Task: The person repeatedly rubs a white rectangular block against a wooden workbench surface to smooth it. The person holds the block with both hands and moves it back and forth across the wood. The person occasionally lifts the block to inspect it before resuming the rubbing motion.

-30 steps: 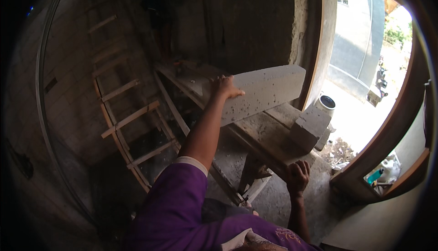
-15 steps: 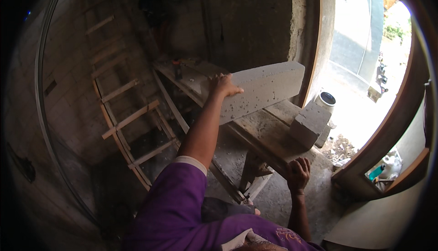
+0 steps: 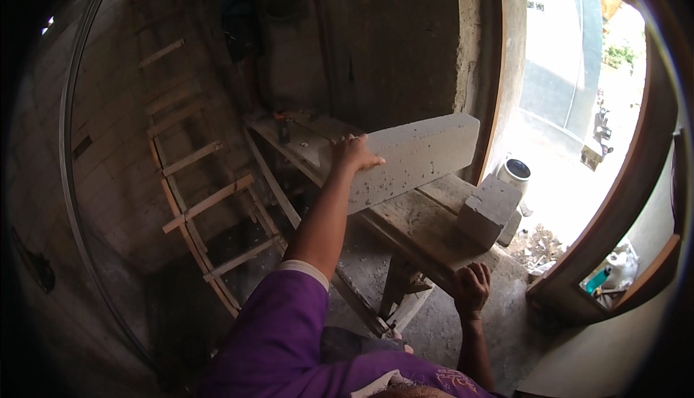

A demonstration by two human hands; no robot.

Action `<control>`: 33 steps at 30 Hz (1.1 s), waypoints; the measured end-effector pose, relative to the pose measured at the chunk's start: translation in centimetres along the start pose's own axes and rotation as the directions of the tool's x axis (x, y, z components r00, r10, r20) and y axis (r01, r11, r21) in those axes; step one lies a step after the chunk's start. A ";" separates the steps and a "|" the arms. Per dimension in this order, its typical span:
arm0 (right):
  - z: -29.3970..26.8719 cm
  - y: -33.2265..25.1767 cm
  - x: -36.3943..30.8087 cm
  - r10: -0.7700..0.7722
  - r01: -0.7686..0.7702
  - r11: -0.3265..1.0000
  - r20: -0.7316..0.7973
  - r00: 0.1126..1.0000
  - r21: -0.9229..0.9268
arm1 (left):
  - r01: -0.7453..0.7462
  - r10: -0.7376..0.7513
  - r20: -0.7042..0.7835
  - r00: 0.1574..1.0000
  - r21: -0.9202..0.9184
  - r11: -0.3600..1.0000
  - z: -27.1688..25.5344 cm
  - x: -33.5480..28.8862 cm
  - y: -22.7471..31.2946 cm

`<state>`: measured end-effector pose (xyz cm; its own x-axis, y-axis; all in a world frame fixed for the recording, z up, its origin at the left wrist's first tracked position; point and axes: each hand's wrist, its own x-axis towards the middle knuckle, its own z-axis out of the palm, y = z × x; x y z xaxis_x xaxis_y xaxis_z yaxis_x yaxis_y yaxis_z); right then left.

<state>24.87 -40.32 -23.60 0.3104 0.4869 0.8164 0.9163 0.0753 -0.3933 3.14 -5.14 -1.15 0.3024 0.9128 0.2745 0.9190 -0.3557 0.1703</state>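
My left hand (image 3: 354, 155) grips the top edge of a long grey concrete block (image 3: 412, 158) that stands on its long side on a wooden workbench (image 3: 412, 228). My right hand (image 3: 471, 288) holds the near corner of that bench, fingers curled over its edge. A smaller grey block piece (image 3: 489, 210) sits on the bench to the right, near the doorway. My purple sleeve (image 3: 278, 333) fills the lower middle of the view.
A wooden ladder (image 3: 199, 203) leans against the brick wall on the left. A dark concrete wall (image 3: 390, 51) stands behind the bench. A bright doorway (image 3: 571, 109) opens on the right, with a white round container (image 3: 515, 172) and rubble (image 3: 538, 242) on the ground.
The long block has stayed upright on the bench under my left hand. My right hand has kept its hold on the bench corner; the view has shifted only slightly.
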 end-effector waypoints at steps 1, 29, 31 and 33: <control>-0.1 0.0 0.0 -0.003 0.003 1.000 0.005 1.000 -0.002 | -0.005 0.005 -0.004 1.000 -0.007 1.000 0.0 0.0 0.0; -0.1 0.0 -0.4 0.075 -0.075 0.996 0.002 0.997 -0.048 | -0.041 0.040 0.013 0.999 0.018 0.999 0.2 1.1 0.3; 0.2 0.4 -0.6 0.087 -0.087 0.995 -0.006 0.996 -0.054 | -0.028 0.027 0.041 0.999 0.015 1.000 -0.1 0.9 0.5; 0.2 0.4 -0.2 0.092 -0.091 0.995 0.047 0.995 -0.030 | -0.001 0.002 0.047 0.999 -0.010 1.000 -0.3 0.5 0.3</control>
<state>25.15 -40.23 -24.00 0.3816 0.5320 0.7558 0.8915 0.0041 -0.4530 3.47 -4.81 -0.69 0.3155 0.9206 0.2302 0.9160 -0.3588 0.1795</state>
